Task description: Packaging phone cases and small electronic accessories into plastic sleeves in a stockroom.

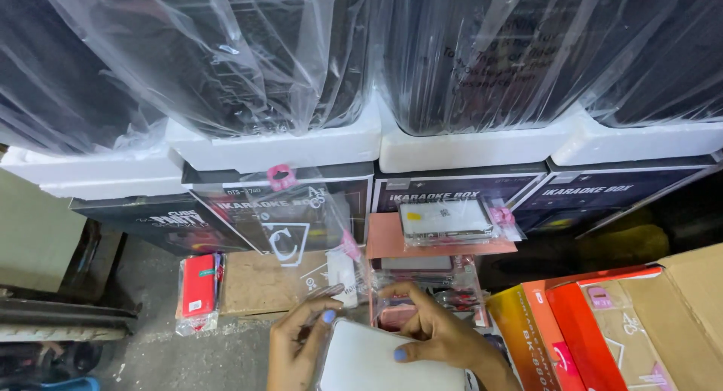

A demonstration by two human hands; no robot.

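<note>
Fingers of the right hand curl over the top edge of a flat white device and press on its face, clamped on it, with a blue-painted nail showing on the thumb. Left hand grips the same white device along its left edge, its fingers bent around it and one blue nail at the upper corner. That white device lies low and near the middle of the view, at the bottom edge.

Just above the white device sits a pile of small items in clear plastic pouches, and above that a pink flat box carrying another bagged item. Left of the white device, a brown cardboard piece lies beside a red bagged gadget. To its right stands an orange and red carton. Well above it, dark printed boxes bear white foam trays with black goods wrapped in clear plastic.
</note>
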